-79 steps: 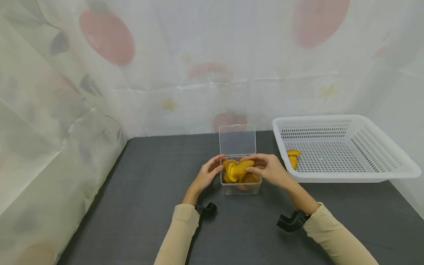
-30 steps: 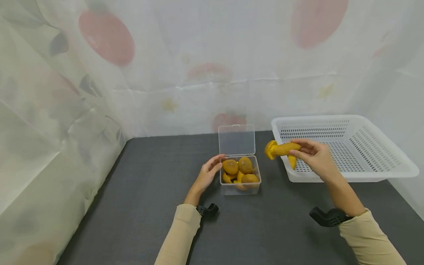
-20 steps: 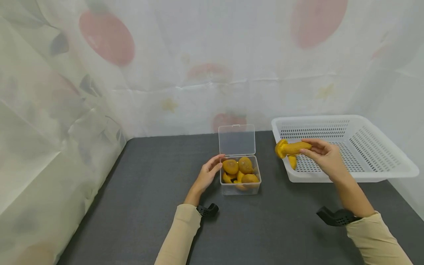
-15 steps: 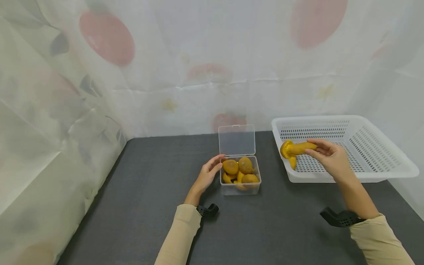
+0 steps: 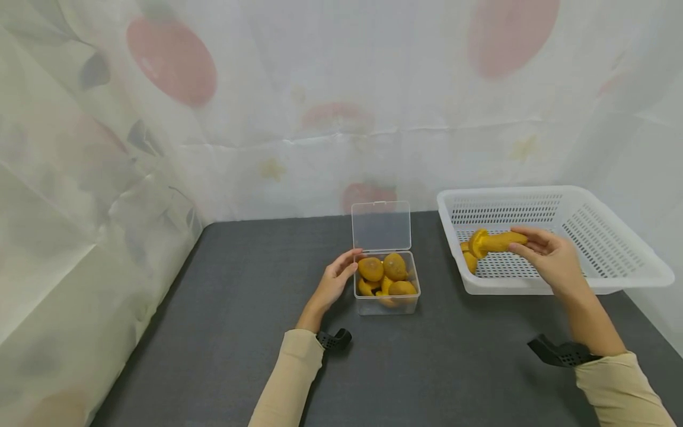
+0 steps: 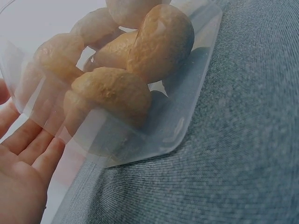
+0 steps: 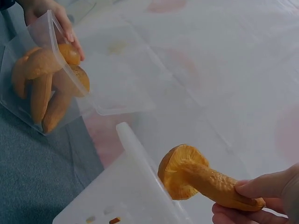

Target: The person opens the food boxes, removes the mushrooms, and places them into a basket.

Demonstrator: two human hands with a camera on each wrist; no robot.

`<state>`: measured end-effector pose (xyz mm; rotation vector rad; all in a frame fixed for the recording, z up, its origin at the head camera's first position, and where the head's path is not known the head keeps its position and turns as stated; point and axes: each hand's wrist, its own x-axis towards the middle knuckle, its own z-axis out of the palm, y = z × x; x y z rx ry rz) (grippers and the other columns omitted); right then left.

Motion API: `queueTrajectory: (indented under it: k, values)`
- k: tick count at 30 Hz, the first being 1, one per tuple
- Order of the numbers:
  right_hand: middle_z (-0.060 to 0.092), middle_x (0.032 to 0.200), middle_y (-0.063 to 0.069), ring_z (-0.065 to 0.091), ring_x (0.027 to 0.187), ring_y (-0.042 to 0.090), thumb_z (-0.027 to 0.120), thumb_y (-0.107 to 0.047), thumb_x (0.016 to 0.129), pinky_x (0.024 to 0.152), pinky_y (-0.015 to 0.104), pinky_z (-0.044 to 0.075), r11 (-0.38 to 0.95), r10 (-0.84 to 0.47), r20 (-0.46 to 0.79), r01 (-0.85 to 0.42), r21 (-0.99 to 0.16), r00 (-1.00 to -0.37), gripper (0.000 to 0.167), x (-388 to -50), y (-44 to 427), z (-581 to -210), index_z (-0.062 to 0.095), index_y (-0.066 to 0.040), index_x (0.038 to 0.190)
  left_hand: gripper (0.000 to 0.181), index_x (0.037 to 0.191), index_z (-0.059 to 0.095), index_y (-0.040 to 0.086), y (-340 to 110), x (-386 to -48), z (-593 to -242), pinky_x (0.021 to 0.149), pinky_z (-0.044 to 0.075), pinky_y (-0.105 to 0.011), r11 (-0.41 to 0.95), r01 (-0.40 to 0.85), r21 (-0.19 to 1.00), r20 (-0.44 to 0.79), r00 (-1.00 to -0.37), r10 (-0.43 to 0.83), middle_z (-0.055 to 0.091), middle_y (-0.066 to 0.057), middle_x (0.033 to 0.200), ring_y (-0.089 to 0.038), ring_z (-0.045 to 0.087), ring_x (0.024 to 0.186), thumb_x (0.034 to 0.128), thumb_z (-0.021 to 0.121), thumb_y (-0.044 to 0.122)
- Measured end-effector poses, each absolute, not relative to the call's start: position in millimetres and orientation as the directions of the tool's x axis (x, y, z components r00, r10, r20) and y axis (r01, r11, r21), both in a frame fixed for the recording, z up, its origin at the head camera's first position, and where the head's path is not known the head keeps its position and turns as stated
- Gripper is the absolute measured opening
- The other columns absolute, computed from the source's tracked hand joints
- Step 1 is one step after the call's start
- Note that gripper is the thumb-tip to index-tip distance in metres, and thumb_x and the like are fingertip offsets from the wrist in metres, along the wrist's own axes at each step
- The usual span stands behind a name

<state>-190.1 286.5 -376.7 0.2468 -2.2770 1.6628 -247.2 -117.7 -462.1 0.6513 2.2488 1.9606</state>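
Note:
My right hand (image 5: 552,258) pinches a yellow-brown mushroom (image 5: 498,242) by its stem end, over the left part of the white perforated basket (image 5: 544,287). In the right wrist view the mushroom (image 7: 201,179) has its cap pointing left, beside the basket's rim (image 7: 140,149). Another mushroom (image 5: 469,261) lies inside the basket at its left wall. My left hand (image 5: 328,287) touches the left side of a clear plastic box (image 5: 388,306) with fairly straight fingers. Several mushrooms (image 6: 112,95) fill that box, and its lid (image 5: 381,225) stands up at the back.
A dark grey cloth (image 5: 256,308) covers the table. Behind it hangs a pale curtain (image 5: 320,118) with red and yellow prints, and more patterned sheeting (image 5: 64,237) runs down the left side. The basket stands at the table's right rear.
My right hand has carried the mushroom from the clear box rightward over the basket, lowering it slightly in the latest frames. The left hand stays at the box.

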Motion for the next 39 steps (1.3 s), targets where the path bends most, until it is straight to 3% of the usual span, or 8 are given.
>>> queueTrajectory:
  k: [4,11,18,21,33,39]
  values:
    - [0.067,0.094,-0.027,0.065,0.081,-0.012,0.066,-0.007,0.09,0.07,0.004,0.052,0.312,0.022,0.371,-0.346,-0.885,-0.928,0.024,-189,290,-379,0.07,-0.019,0.11,0.041,0.142,0.044,0.001,-117,-247,-462,0.115,0.034,-0.053,0.081,0.257,0.963,0.21,-0.905,0.369,0.05,-0.025,0.142,-0.037,0.042,0.139,0.103,0.043,0.013]
    - [0.063,0.094,-0.038,0.059,0.087,-0.022,0.059,-0.01,0.095,0.074,-0.002,0.044,0.451,-0.009,0.296,-0.268,-0.851,-0.955,0.023,-188,298,-384,0.065,-0.025,0.111,0.041,0.142,0.044,0.002,-117,-247,-462,0.116,0.035,-0.052,0.092,0.246,0.965,0.198,-0.91,0.364,0.05,-0.024,0.143,-0.036,0.042,0.139,0.1031,0.044,0.014]
    - [0.06,0.094,-0.041,0.058,0.09,-0.021,0.059,-0.02,0.096,0.074,-0.001,0.043,0.523,0.002,0.257,-0.218,-0.824,-0.966,0.03,-186,294,-384,0.062,-0.002,0.12,0.041,0.142,0.044,0.002,-117,-247,-462,0.116,0.034,-0.052,0.091,0.245,0.965,0.198,-0.912,0.36,0.05,-0.024,0.142,-0.035,0.042,0.139,0.1029,0.044,0.014]
    - [0.059,0.095,-0.041,0.057,0.09,-0.022,0.059,-0.023,0.096,0.074,-0.001,0.043,0.544,-0.003,0.259,-0.219,-0.81,-0.966,0.033,-186,289,-382,0.062,0.001,0.12,0.041,0.142,0.044,0.002,-118,-247,-463,0.116,0.035,-0.052,0.09,0.247,0.965,0.2,-0.911,0.36,0.051,-0.024,0.142,-0.036,0.043,0.138,0.1029,0.044,0.014]
    - [0.063,0.095,-0.038,0.06,0.089,-0.02,0.064,-0.017,0.093,0.074,0.001,0.047,0.501,-0.021,0.302,-0.271,-0.822,-0.953,0.031,-184,265,-373,0.063,0.001,0.118,0.041,0.142,0.044,0.003,-118,-247,-463,0.116,0.034,-0.053,0.079,0.24,0.968,0.195,-0.908,0.371,0.05,-0.023,0.143,-0.036,0.042,0.139,0.1032,0.044,0.016]
    - [0.065,0.096,-0.035,0.064,0.085,-0.016,0.066,-0.014,0.091,0.063,0.011,0.052,0.463,-0.073,0.318,-0.314,-0.829,-0.945,0.029,-181,246,-372,0.065,0.001,0.116,0.042,0.142,0.043,0.001,-118,-248,-465,0.116,0.034,-0.053,0.072,0.259,0.963,0.214,-0.9,0.379,0.05,-0.024,0.143,-0.036,0.042,0.139,0.1034,0.043,0.016]
